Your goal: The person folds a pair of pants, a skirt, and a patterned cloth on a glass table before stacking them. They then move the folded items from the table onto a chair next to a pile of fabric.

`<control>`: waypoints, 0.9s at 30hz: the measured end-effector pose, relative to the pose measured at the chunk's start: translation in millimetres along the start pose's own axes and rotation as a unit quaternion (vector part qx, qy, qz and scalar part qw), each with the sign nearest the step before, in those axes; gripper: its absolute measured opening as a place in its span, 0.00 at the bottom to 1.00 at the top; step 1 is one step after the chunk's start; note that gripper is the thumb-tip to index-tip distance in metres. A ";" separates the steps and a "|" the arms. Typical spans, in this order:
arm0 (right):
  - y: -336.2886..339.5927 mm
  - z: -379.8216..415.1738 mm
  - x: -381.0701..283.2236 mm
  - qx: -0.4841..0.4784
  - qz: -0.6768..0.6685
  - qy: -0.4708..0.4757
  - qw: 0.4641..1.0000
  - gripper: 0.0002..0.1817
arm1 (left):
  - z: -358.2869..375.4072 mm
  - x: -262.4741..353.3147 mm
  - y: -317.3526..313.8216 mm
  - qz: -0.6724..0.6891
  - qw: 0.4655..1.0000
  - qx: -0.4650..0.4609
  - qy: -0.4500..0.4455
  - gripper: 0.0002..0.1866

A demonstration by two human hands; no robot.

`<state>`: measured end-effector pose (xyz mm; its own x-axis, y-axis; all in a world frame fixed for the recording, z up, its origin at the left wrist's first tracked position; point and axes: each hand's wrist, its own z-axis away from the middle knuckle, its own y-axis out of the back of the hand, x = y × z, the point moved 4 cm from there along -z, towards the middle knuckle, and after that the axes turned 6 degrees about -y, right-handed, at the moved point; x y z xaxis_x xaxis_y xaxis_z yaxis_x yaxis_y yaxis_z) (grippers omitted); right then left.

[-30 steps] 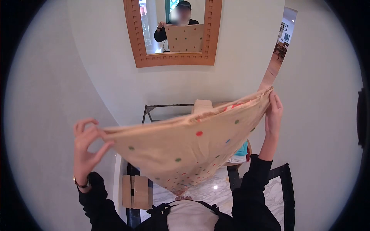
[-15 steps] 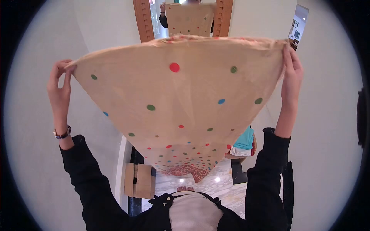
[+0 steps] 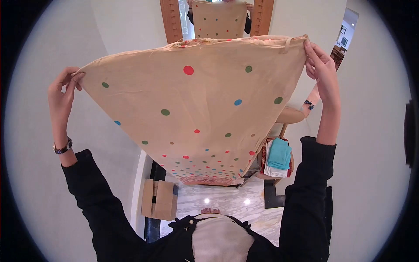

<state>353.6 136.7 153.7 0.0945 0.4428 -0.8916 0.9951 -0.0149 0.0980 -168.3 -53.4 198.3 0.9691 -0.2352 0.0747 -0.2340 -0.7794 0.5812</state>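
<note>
A large beige cloth (image 3: 200, 94) with red, green and blue dots hangs spread out between my raised arms. My left hand (image 3: 64, 87) pinches its upper left corner between thumb and fingers. At the upper right corner my right hand (image 3: 321, 65) grips the edge, close to a small fabric loop (image 3: 287, 45). Along the top the edge looks bunched, with a red pattern showing. The lower end carries a reddish patterned border and hangs above the marble floor (image 3: 218, 198).
An open cardboard box (image 3: 165, 200) stands on the floor at the left. To the right, a round shelf or stool holds folded cloths, a turquoise one (image 3: 279, 153) on top. A wood-framed mirror (image 3: 262, 17) ahead reflects the person and the cloth.
My right hand has shifted left and slightly up with its corner. The cloth's lower end has swung up and hangs straighter, uncovering more of the folded cloths and the round surface behind.
</note>
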 end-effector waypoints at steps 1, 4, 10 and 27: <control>-3.6 0.5 -3.4 0.003 0.000 0.012 1.000 0.18 | -0.7 -3.5 2.7 0.054 0.998 0.003 0.018 0.07; -10.2 15.8 -17.3 0.027 -0.009 0.027 0.999 0.18 | 2.3 -3.6 5.5 0.198 0.977 0.013 0.083 0.08; -12.2 47.2 -30.4 0.156 -0.039 0.069 0.985 0.14 | 17.7 20.0 -10.1 0.357 0.892 0.186 0.203 0.10; 84.9 260.4 45.4 -0.009 -0.370 0.349 0.861 0.27 | 119.1 112.2 -17.5 0.259 0.772 0.552 0.182 0.08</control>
<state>450.2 -77.8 6.5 -0.6120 0.7562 -0.2315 0.7744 0.5135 -0.3695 -64.9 -135.3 100.0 0.6348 -0.6587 0.4040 -0.3268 -0.7026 -0.6321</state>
